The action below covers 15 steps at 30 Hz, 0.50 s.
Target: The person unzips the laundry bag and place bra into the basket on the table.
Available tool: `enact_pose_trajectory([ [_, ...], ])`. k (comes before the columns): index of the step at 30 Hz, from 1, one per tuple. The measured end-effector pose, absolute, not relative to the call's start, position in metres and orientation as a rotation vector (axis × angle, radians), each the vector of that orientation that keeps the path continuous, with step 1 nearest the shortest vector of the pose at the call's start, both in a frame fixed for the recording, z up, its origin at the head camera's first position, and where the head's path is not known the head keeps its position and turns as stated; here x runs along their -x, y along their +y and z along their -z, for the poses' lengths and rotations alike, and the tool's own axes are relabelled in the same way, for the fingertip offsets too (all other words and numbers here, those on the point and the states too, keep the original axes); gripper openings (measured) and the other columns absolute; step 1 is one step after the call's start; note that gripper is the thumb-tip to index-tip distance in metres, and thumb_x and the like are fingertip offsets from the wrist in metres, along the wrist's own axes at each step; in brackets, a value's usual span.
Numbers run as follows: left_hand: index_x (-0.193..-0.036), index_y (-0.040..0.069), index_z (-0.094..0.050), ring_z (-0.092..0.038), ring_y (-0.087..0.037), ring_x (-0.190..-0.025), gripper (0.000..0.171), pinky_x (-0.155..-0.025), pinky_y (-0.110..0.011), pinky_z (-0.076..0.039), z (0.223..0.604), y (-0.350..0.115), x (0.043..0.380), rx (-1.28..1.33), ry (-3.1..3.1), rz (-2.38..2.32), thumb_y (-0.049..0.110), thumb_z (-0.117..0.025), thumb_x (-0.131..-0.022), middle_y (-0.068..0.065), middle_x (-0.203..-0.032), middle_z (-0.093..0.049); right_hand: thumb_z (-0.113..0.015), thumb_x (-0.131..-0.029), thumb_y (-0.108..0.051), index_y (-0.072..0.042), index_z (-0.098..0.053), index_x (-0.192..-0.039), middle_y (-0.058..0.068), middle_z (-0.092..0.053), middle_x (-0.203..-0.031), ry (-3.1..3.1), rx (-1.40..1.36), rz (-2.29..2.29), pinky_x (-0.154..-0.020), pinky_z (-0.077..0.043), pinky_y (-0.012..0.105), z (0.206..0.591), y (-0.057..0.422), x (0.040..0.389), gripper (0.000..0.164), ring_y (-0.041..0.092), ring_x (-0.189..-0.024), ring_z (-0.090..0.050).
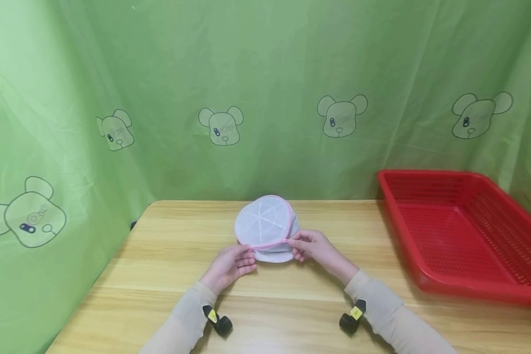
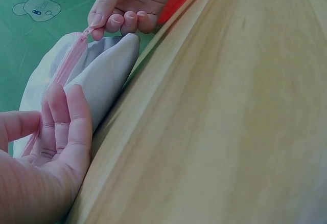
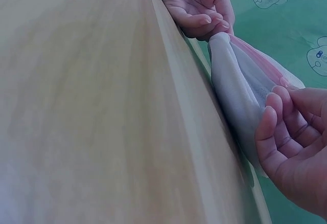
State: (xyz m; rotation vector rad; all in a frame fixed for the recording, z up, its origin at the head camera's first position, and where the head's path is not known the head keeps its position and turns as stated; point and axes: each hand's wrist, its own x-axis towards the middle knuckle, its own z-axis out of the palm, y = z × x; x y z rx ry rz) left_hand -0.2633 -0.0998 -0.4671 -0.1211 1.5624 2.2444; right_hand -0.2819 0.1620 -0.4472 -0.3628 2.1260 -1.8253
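Observation:
A round white mesh laundry bag (image 1: 262,221) with a pink zipper (image 1: 270,244) around its top stands on the table, near its far edge. At the bag's front left, my left hand (image 1: 231,264) pinches the zipper edge between thumb and fingers. My right hand (image 1: 315,250) pinches the zipper pull at the front right, seen close up beside the pink slider (image 3: 286,82) in the right wrist view. The left wrist view shows the pink zipper band (image 2: 70,60) stretched between both hands, with the pale mesh side (image 2: 110,70) sagging below it.
A red plastic basket (image 1: 418,246) with perforated walls stands at the right of the wooden table (image 1: 168,275). Green curtains (image 1: 274,64) printed with bear heads hang behind and at the sides. Small black wrist cameras (image 1: 221,324) sit on both sleeves.

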Motion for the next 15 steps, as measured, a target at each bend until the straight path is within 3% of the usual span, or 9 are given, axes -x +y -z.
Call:
enact_pose_trajectory([
  [15,-0.097,0.006,-0.056,-0.063,-0.01,-0.075,0.009,-0.077,-0.027,-0.062,0.4657,-0.0995,0.2626,0.13,1.557,-2.251,0.015,-0.053,-0.098,0.0,-0.08,-0.065,-0.062,-0.094,-0.016,0.007,-0.06,-0.103,0.0,-0.063,-0.074,2.17,0.307,1.859,-0.062,-0.06,0.025,0.4512,0.1643,0.2862,0.026,0.011,-0.066,-0.059],
])
